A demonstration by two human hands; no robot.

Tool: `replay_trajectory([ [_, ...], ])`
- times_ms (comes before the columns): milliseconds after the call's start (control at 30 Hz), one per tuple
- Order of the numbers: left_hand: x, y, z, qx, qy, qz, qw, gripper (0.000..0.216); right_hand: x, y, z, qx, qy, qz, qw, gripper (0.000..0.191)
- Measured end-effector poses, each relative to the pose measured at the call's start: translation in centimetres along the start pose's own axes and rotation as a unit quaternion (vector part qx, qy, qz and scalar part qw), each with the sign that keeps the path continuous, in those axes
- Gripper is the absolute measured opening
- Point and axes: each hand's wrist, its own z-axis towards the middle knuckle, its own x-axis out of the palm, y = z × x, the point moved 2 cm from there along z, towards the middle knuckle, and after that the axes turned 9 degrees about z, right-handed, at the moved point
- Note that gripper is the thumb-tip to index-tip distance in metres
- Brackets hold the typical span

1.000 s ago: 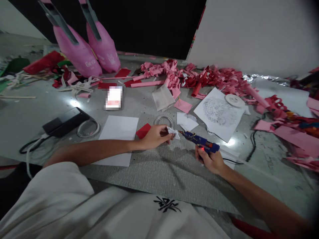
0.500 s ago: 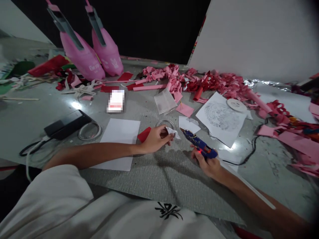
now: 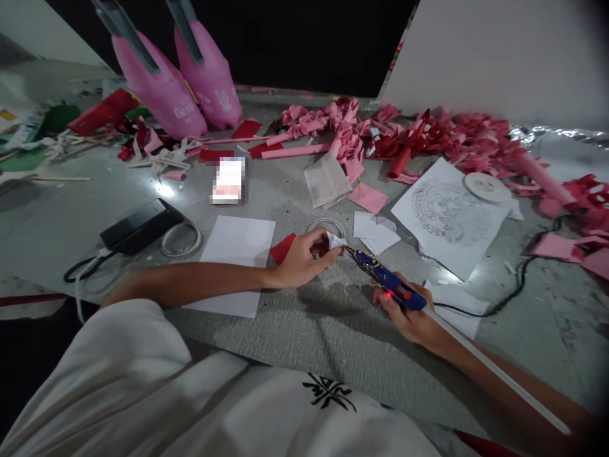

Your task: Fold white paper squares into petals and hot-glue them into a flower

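My left hand (image 3: 302,259) is closed, pinching a small crumpled white paper piece (image 3: 335,240) over the grey mat (image 3: 328,330). My right hand (image 3: 412,317) grips a blue hot glue gun (image 3: 385,282) with a red light lit. A long white glue stick juts out of the gun's back toward the lower right. The gun's nozzle touches the white paper piece. A red paper scrap (image 3: 283,247) lies just behind my left hand.
A white sheet (image 3: 235,260) lies left of my hand, a printed sheet (image 3: 450,216) to the right. Pink and red paper scraps (image 3: 404,139) pile along the back. A black box (image 3: 140,225), clear tape rolls (image 3: 181,239), two pink bottles (image 3: 185,89) and the gun's black cord (image 3: 514,289) are about.
The glue gun's nozzle has closed in on the white paper piece in my left hand and now touches it. The view shifted slightly.
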Motion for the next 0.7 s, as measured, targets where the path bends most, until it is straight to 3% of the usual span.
replay_trajectory([
  [433,0.1,-0.1,0.1,0.007,-0.006,-0.04,0.999,0.028,0.0,0.0,0.1,-0.083,-0.003,-0.073,0.994,0.031],
  [700,0.1,-0.4,0.2,0.053,0.029,-0.059,0.996,0.027,0.4,-1.1,-0.2,-0.055,-0.003,-0.028,0.998,0.021],
])
